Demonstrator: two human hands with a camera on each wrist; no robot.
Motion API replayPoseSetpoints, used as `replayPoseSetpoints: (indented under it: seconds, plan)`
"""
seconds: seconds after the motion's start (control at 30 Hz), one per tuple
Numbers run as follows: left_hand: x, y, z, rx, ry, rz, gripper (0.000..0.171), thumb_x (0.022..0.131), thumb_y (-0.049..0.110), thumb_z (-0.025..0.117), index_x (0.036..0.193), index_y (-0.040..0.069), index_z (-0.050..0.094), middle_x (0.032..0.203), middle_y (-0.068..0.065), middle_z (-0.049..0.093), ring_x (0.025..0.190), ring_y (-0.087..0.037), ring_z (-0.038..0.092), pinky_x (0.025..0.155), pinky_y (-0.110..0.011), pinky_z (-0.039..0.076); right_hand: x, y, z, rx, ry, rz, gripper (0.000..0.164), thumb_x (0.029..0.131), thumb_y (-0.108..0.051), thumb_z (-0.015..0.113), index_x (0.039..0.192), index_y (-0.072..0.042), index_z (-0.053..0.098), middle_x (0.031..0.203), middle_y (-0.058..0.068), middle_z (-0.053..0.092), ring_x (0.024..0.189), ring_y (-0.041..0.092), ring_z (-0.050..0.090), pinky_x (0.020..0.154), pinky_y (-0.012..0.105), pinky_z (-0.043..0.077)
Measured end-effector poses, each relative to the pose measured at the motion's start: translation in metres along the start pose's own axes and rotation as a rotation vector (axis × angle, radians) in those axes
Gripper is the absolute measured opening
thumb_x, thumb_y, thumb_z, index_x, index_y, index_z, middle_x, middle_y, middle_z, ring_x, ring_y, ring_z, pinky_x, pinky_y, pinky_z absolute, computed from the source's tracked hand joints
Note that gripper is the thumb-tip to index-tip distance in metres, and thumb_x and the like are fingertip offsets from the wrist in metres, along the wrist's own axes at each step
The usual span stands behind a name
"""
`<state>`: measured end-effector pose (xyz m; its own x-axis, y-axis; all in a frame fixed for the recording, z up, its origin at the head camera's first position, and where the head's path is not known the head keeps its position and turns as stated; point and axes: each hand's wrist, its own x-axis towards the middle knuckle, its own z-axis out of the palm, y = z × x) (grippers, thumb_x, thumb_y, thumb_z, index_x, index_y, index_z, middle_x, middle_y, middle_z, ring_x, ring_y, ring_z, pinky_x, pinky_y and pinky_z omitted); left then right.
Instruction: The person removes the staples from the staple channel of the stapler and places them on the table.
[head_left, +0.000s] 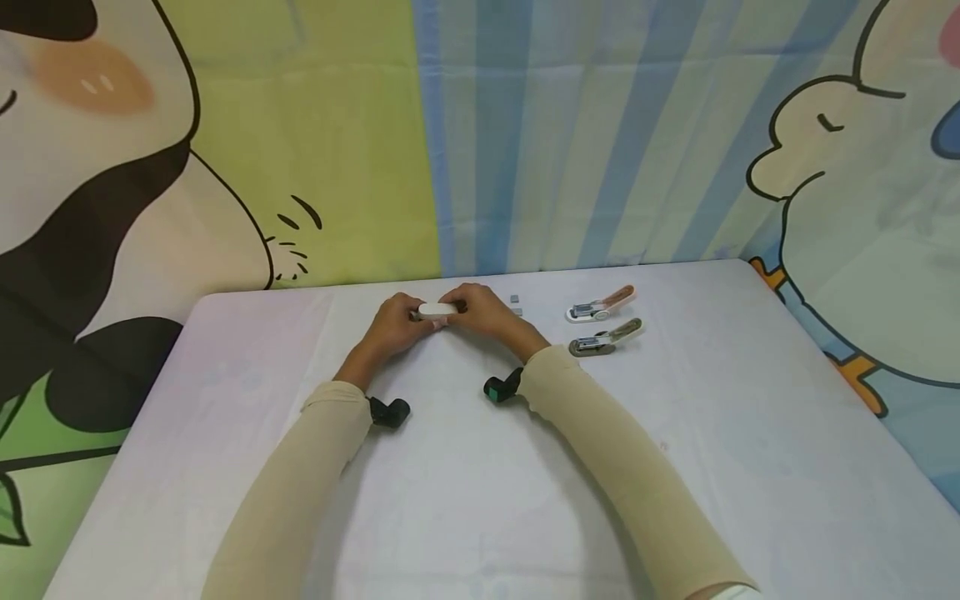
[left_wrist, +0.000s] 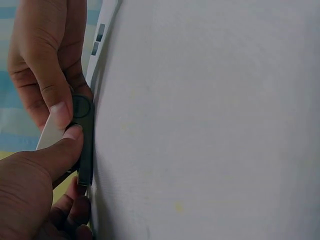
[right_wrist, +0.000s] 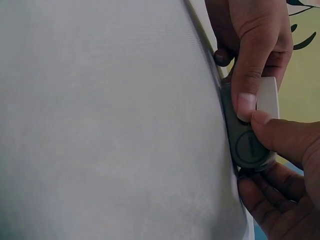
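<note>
At the far part of the table (head_left: 442, 467), a small stapler (head_left: 437, 310) with a white top and a grey-green underside is held between both hands. My left hand (head_left: 399, 323) grips one end of it, thumb pressed on the grey-green side, as the left wrist view shows. From the opposite end, my right hand (head_left: 483, 308) pinches it, and the two thumb tips nearly meet in the middle. A round mark shows on the grey-green underside (right_wrist: 251, 149) in the right wrist view. Fingers hide much of the white part.
Right of the hands lie two small grey blocks, one of them a grey block (head_left: 514, 298) farther back. Beyond them are a white stapler with a pink handle (head_left: 600, 308) and an olive stapler (head_left: 603, 339), both with raised handles. A printed cloth (head_left: 570, 133) hangs behind the table.
</note>
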<state>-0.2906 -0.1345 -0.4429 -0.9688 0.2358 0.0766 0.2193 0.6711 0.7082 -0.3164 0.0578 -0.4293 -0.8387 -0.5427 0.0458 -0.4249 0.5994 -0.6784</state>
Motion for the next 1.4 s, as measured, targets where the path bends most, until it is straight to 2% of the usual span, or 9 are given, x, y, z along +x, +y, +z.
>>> replayPoseSetpoints:
  seconds: [0.2, 0.33, 0.5, 0.63, 0.87, 0.97, 1.13, 1.27, 1.4]
  plan:
    - [-0.008, 0.007, -0.003, -0.045, -0.031, 0.051, 0.032, 0.084, 0.02, 0.078, 0.105, -0.002, 0.073, 0.099, -0.016, 0.07, 0.085, -0.024, 0.062, 0.074, -0.035, 0.047, -0.008, -0.004, -0.005, -0.01, -0.059, -0.006, 0.028, 0.088, -0.022, 0.074, 0.112, -0.007, 0.071, 0.102, 0.003, 0.066, 0.086, 0.016, 0.052, 0.076, 0.026, 0.042]
    - [-0.014, 0.009, -0.003, -0.077, -0.055, 0.036, 0.032, 0.083, 0.018, 0.078, 0.107, -0.003, 0.073, 0.101, -0.015, 0.07, 0.084, -0.02, 0.06, 0.073, -0.033, 0.046, -0.015, -0.007, -0.007, -0.047, -0.106, -0.05, 0.029, 0.088, -0.022, 0.074, 0.113, -0.006, 0.071, 0.102, 0.003, 0.065, 0.088, 0.016, 0.053, 0.078, 0.026, 0.044]
    - [-0.022, 0.011, 0.001, -0.136, -0.08, 0.008, 0.017, 0.081, 0.019, 0.08, 0.085, 0.002, 0.076, 0.072, -0.003, 0.064, 0.065, -0.014, 0.046, 0.06, -0.027, 0.037, -0.028, -0.008, -0.006, -0.071, -0.133, -0.062, 0.03, 0.09, -0.02, 0.073, 0.115, -0.006, 0.071, 0.101, 0.004, 0.064, 0.088, 0.015, 0.054, 0.078, 0.026, 0.044]
    - [-0.025, 0.014, 0.002, -0.168, -0.093, 0.004, 0.02, 0.08, 0.019, 0.081, 0.071, 0.004, 0.072, 0.059, 0.0, 0.055, 0.056, -0.012, 0.036, 0.053, -0.026, 0.029, -0.036, -0.007, -0.006, -0.081, -0.116, -0.085, 0.029, 0.09, -0.019, 0.073, 0.115, -0.005, 0.071, 0.1, 0.004, 0.064, 0.087, 0.015, 0.053, 0.077, 0.026, 0.044]
    - [-0.033, 0.02, 0.007, -0.203, -0.116, 0.002, 0.018, 0.078, 0.02, 0.083, 0.084, 0.003, 0.078, 0.067, 0.0, 0.064, 0.056, -0.011, 0.041, 0.051, -0.024, 0.032, -0.047, -0.008, -0.01, -0.09, -0.12, -0.124, 0.027, 0.087, -0.022, 0.076, 0.108, -0.006, 0.073, 0.094, 0.001, 0.063, 0.082, 0.014, 0.052, 0.074, 0.026, 0.042]
    - [-0.041, 0.025, 0.011, -0.225, -0.162, 0.024, 0.014, 0.079, 0.019, 0.083, 0.078, 0.007, 0.077, 0.062, 0.003, 0.061, 0.055, -0.011, 0.038, 0.051, -0.024, 0.031, -0.06, -0.01, -0.013, -0.076, -0.157, -0.127, 0.027, 0.087, -0.022, 0.076, 0.107, -0.005, 0.072, 0.096, 0.001, 0.062, 0.083, 0.013, 0.054, 0.075, 0.025, 0.045]
    - [-0.055, 0.035, 0.021, -0.24, -0.217, 0.09, 0.035, 0.079, 0.022, 0.083, 0.057, 0.008, 0.06, 0.051, 0.006, 0.035, 0.05, -0.01, 0.025, 0.048, -0.024, 0.022, -0.086, -0.014, -0.019, -0.038, -0.212, -0.135, 0.025, 0.087, -0.02, 0.076, 0.106, -0.005, 0.07, 0.097, 0.0, 0.062, 0.085, 0.012, 0.056, 0.077, 0.027, 0.047]
    - [-0.066, 0.046, 0.028, -0.256, -0.244, 0.123, 0.014, 0.078, 0.023, 0.084, 0.076, 0.011, 0.077, 0.062, 0.011, 0.062, 0.053, -0.007, 0.042, 0.05, -0.023, 0.034, -0.107, -0.014, -0.022, -0.013, -0.216, -0.153, 0.023, 0.087, -0.019, 0.076, 0.106, -0.007, 0.07, 0.098, -0.002, 0.061, 0.088, 0.01, 0.058, 0.079, 0.026, 0.048]
    - [-0.076, 0.057, 0.033, -0.286, -0.247, 0.139, 0.02, 0.078, 0.019, 0.084, 0.096, 0.012, 0.079, 0.086, 0.006, 0.073, 0.071, -0.009, 0.062, 0.061, -0.026, 0.047, -0.124, -0.015, -0.026, 0.001, -0.187, -0.199, 0.021, 0.086, -0.017, 0.077, 0.104, -0.007, 0.07, 0.097, -0.002, 0.061, 0.087, 0.01, 0.059, 0.078, 0.026, 0.049]
